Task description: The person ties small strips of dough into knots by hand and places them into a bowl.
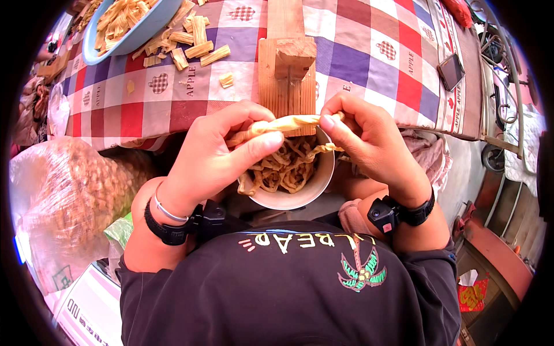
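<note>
Both hands hold a pale yellow, twisted, pliable strip [297, 121], stretched level between them. My left hand [222, 147] pinches its left part between thumb and fingers. At its right end, my right hand [369, 135] has thumb and fingers closed on it. Just below the hands sits a round white bowl [287, 201] with a tangle of brownish-yellow twisted strips [283, 167] inside. One strip lies over the bowl's right side, near my right hand. Beyond the hands, a wooden board with an upright block [295, 56] reaches over the table edge.
The table has a checked cloth [225, 92]. A blue basin [135, 36] of pale yellow strips stands far left, with cut pieces [199, 34] beside it. A phone [451, 72] lies at the right. A large clear plastic bag [69, 190] of brown pieces stands at my left.
</note>
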Demonstrator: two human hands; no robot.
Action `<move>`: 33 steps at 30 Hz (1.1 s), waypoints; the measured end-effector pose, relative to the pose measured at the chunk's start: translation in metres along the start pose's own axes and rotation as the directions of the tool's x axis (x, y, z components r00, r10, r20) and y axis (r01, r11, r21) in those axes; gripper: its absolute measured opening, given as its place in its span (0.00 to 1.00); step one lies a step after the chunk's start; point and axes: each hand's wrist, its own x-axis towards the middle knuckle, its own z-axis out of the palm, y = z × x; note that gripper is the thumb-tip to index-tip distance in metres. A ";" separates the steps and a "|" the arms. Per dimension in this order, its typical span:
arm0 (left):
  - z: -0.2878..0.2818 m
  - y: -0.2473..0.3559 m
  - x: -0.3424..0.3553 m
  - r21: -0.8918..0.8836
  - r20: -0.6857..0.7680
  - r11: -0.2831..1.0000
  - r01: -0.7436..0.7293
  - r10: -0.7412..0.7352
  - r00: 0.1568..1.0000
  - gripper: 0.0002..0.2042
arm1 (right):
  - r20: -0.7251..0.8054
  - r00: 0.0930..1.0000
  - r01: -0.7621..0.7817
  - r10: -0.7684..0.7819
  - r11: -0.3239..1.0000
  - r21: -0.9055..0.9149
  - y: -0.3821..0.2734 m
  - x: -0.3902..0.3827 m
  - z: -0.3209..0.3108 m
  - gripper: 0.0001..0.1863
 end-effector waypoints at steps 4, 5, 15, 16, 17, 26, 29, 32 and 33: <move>-0.006 -0.015 0.013 0.147 -0.058 0.989 0.011 -0.003 0.998 0.10 | -0.047 0.996 0.067 -0.078 0.974 -0.215 0.003 0.015 0.000 0.08; -0.007 -0.016 0.016 0.102 -0.053 0.994 0.046 -0.041 0.998 0.10 | -0.060 0.991 0.102 -0.121 0.964 -0.244 0.005 0.018 0.001 0.08; -0.006 -0.024 0.031 0.254 -0.105 0.967 0.011 0.017 0.994 0.09 | -0.094 0.967 0.199 -0.237 0.933 -0.298 0.019 0.035 0.004 0.08; -0.006 -0.024 0.031 0.257 -0.101 0.966 0.021 0.005 0.995 0.09 | -0.096 0.963 0.210 -0.252 0.924 -0.321 0.020 0.036 0.003 0.08; -0.006 -0.024 0.032 0.262 -0.101 0.965 0.032 -0.006 0.995 0.09 | -0.097 0.958 0.223 -0.270 0.913 -0.342 0.020 0.038 0.004 0.08; 0.002 -0.031 0.038 0.123 -0.127 0.992 0.016 0.000 0.992 0.12 | -0.150 0.982 0.065 -0.117 0.947 -0.313 0.037 0.050 0.008 0.10; -0.020 -0.035 0.022 -0.503 0.085 0.859 0.093 -0.058 0.995 0.19 | -0.036 0.996 -0.069 0.081 0.963 0.259 0.020 0.028 -0.004 0.12; -0.010 -0.018 0.011 -0.422 0.016 0.907 -0.007 0.015 1.000 0.18 | 0.075 0.992 -0.124 0.099 0.832 0.541 0.018 0.020 -0.005 0.10; -0.006 -0.010 0.009 -0.404 0.015 0.915 0.011 -0.005 1.000 0.16 | 0.123 0.989 -0.141 0.083 0.779 0.611 0.019 0.018 -0.005 0.09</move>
